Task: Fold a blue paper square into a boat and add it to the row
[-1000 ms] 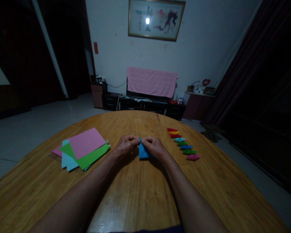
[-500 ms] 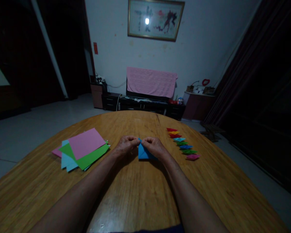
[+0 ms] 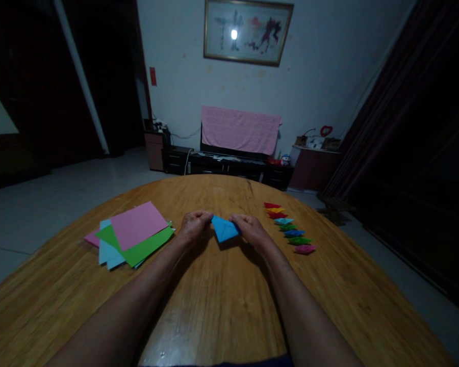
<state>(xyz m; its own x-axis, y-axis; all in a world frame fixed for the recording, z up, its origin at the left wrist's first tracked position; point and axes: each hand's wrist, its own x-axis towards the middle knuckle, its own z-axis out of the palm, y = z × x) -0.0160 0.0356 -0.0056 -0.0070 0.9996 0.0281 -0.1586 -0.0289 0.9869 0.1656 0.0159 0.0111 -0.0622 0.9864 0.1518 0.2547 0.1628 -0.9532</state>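
A folded sheet of blue paper [image 3: 225, 229] is held between my two hands over the middle of the wooden table [image 3: 199, 306]. It has crease lines and a corner pointing down toward me. My left hand [image 3: 195, 224] pinches its upper left corner. At its right side, my right hand [image 3: 250, 229] has the edge between thumb and fingers. The fingertips partly cover both gripped corners. To the right lies a slanting row of several small folded paper boats, among them a blue boat [image 3: 294, 233] and a pink boat [image 3: 305, 249].
On the left of the table lies a loose pile of coloured sheets, with a pink sheet [image 3: 138, 224] over a green sheet [image 3: 149, 248] and light blue sheets [image 3: 106, 250]. Beyond the table's far edge stands a low black cabinet [image 3: 206, 165] with a pink cloth [image 3: 240, 130] above it.
The blue paper has turned so that a corner points down instead of a straight lower edge. My hands have moved slightly apart, the right one now at the paper's right side.
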